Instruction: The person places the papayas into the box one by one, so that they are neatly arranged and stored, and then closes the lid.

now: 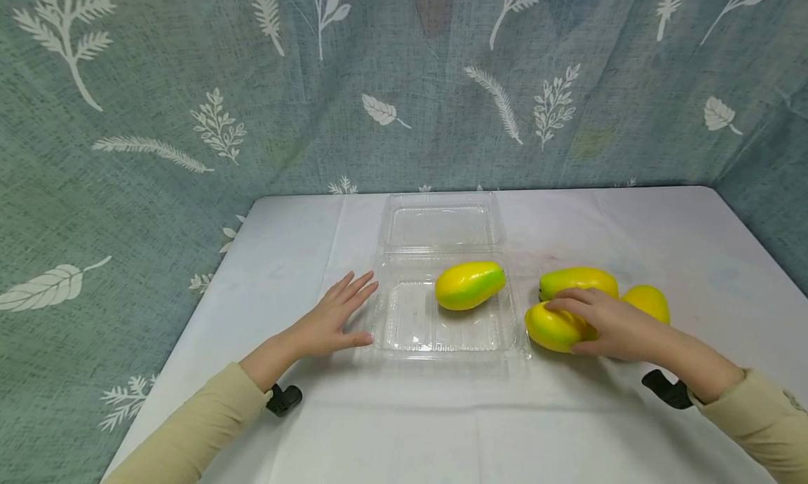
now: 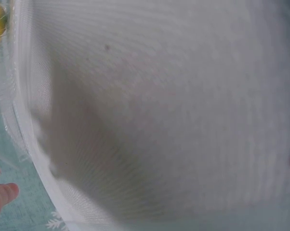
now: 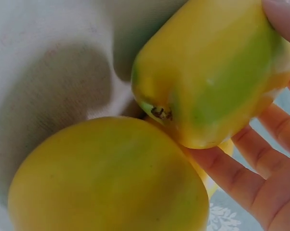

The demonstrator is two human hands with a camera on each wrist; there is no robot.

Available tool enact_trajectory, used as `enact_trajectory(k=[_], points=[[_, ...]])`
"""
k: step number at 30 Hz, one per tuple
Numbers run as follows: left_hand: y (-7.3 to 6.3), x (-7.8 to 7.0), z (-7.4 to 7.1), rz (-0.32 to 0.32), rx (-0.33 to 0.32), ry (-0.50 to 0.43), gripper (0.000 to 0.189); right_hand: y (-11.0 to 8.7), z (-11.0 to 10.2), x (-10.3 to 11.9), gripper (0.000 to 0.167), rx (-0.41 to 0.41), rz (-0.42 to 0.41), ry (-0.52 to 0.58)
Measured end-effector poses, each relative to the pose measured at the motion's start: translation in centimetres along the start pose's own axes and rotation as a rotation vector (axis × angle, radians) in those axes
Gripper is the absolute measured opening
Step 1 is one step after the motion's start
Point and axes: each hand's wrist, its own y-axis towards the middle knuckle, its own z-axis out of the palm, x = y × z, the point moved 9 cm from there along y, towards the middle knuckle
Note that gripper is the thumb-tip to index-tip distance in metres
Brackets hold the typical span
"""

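My right hand (image 1: 609, 323) holds a yellow-green papaya (image 1: 553, 327) on the table, thumb on one side and fingers on the other. In the right wrist view, that papaya (image 3: 207, 72) shows its dark stem scar, with the fingers (image 3: 231, 173) along its side. Two more papayas lie close by, one behind it (image 1: 577, 280) and one to the right (image 1: 649, 301), partly covered by the hand. A clear plastic clamshell box (image 1: 404, 316) stands unfolded, with one papaya (image 1: 468, 285) in its base. Beside the box's left edge, my left hand (image 1: 328, 323) has its fingers spread, holding nothing.
The box's clear lid (image 1: 442, 224) lies folded back toward the far edge of the white-covered table (image 1: 391, 428). Behind the table hangs a grey-green curtain (image 1: 429, 133) with white leaf prints. Dark wrist straps (image 1: 285, 400) show at both cuffs.
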Motion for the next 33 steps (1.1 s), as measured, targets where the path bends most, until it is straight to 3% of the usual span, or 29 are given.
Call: enact_trajectory(k=[10, 19, 33], points=[[0.1, 0.2, 0.2, -0.011, 0.014, -0.003, 0.085, -0.1, -0.4, 0.0, 0.06, -0.003, 0.031, -0.019], [0.0, 0.1, 0.1, -0.013, 0.012, -0.014, 0.085, 0.1, -2.6, 0.5, 0.063, -0.077, -0.049, -0.032], [0.0, 0.1, 0.0, -0.013, 0.014, -0.008, 0.085, 1.3, -4.3, 0.7, 0.062, 0.018, 0.02, -0.014]])
